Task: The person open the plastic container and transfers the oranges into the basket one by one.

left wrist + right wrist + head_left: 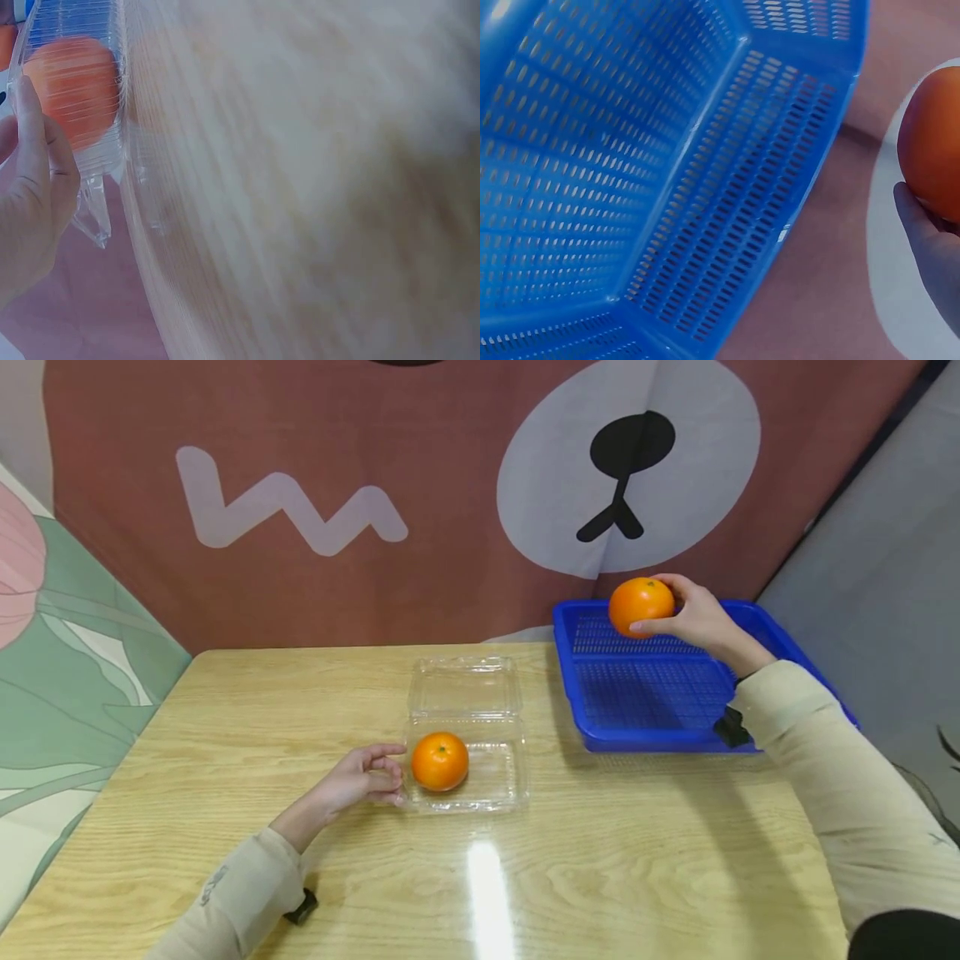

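Note:
A glossy orange (637,602) is in my right hand (701,614), fingers and thumb gripping its side above the far left part of a blue plastic basket (592,739). In the right wrist view, that orange (937,142) shows at the right edge, beyond the basket's perforated wall. A clear plastic clamshell box (495,777) lies with its lid raised at the back and a second orange (440,762) in the left of its base. My left hand (360,781) rests its fingers against the box's left edge; the left wrist view shows a straight finger (31,135) along the ribbed wall.
The basket stands at the back right of the wooden table (225,735), beside a grey wall. A brown cloth with a bear face (450,585) hangs behind the table. A leaf-patterned cloth (82,677) is at the left.

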The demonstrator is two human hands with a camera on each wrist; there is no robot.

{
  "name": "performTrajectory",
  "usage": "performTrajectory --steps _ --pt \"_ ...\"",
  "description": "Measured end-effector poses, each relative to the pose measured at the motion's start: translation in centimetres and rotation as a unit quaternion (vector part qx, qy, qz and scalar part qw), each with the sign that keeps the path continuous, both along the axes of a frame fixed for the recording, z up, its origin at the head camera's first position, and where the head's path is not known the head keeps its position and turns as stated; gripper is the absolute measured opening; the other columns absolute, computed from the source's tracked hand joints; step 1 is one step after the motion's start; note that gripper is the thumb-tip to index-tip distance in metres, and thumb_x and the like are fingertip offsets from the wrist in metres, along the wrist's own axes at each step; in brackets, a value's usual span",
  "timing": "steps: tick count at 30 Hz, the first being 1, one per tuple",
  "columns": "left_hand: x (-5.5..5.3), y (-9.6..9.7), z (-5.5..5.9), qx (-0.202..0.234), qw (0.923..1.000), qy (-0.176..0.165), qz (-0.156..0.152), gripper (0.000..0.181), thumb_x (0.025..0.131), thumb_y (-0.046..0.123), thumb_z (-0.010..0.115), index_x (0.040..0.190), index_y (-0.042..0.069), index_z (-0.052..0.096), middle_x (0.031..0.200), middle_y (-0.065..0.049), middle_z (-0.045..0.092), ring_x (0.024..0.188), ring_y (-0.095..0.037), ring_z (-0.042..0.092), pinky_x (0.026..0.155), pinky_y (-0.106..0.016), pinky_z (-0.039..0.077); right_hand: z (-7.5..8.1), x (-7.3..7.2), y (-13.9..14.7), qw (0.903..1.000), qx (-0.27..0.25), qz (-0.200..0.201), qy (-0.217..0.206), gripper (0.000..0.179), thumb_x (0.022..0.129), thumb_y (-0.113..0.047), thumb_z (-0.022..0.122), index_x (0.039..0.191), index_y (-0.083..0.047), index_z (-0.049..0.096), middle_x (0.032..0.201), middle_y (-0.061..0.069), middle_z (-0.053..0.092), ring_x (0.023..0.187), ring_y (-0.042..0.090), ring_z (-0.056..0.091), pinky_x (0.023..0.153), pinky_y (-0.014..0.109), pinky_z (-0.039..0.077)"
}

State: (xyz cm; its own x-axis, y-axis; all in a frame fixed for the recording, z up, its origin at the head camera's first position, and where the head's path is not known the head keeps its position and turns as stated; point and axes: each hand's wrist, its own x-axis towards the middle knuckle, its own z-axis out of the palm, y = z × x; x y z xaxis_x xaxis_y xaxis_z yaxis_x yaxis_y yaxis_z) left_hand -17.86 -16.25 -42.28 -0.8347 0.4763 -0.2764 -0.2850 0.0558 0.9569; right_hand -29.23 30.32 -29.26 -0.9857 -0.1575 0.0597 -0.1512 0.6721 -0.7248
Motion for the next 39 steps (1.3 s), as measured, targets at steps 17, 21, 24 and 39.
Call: performTrajectory --steps 17,21,24,39 --pt "0.7 -0.4 0.0 -0.005 1.0 0.006 -0.005 0.06 0.083 -0.009 0.054 0.134 -0.016 0.023 0.089 -0.01 0.051 0.074 -0.017 0.059 0.073 -0.033 0.056 -3.0 -3.1 -0.3 0.9975 0.054 0.031 -0.033 0.086 0.073 -0.033 0.076 0.134 0.001 0.027 0.126 0.024 0.038 0.105 0.039 0.041 0.094 0.056 0.037" --pt "0.7 -0.5 -0.1 -0.008 0.9999 0.004 -0.007 0.06 0.083 -0.009 0.054 0.134 -0.015 0.023 0.09 -0.011 0.051 0.076 -0.018 0.059 0.074 -0.034 0.055 -3.8 -4.0 -0.4 0.995 0.054 0.065 -0.053 0.083 0.073 -0.028 0.076 0.133 0.001 0.026 0.125 0.023 0.038 0.105 0.038 0.042 0.095 0.056 0.036" --pt "0.6 -0.5 -0.1 -0.01 0.9999 0.005 -0.005 0.06 0.083 -0.008 0.054 0.134 -0.015 0.023 0.09 -0.011 0.051 0.077 -0.019 0.059 0.074 -0.034 0.055 -4.7 -4.7 -0.4 0.9924 0.046 0.092 -0.067 0.08 0.073 -0.024 0.077 0.131 -0.001 0.028 0.125 0.022 0.039 0.105 0.037 0.042 0.095 0.056 0.036" --pt "1.6 -0.8 0.4 -0.014 0.9998 0.008 -0.007 0.06 0.083 -0.009 0.054 0.134 -0.016 0.023 0.09 -0.012 0.051 0.078 -0.019 0.059 0.074 -0.033 0.055 -9.0 -4.2 -0.1 0.9768 0.082 0.157 -0.121 0.083 0.068 -0.014 0.08 0.129 0.005 0.027 0.125 0.027 0.037 0.108 0.04 0.041 0.094 0.056 0.036"
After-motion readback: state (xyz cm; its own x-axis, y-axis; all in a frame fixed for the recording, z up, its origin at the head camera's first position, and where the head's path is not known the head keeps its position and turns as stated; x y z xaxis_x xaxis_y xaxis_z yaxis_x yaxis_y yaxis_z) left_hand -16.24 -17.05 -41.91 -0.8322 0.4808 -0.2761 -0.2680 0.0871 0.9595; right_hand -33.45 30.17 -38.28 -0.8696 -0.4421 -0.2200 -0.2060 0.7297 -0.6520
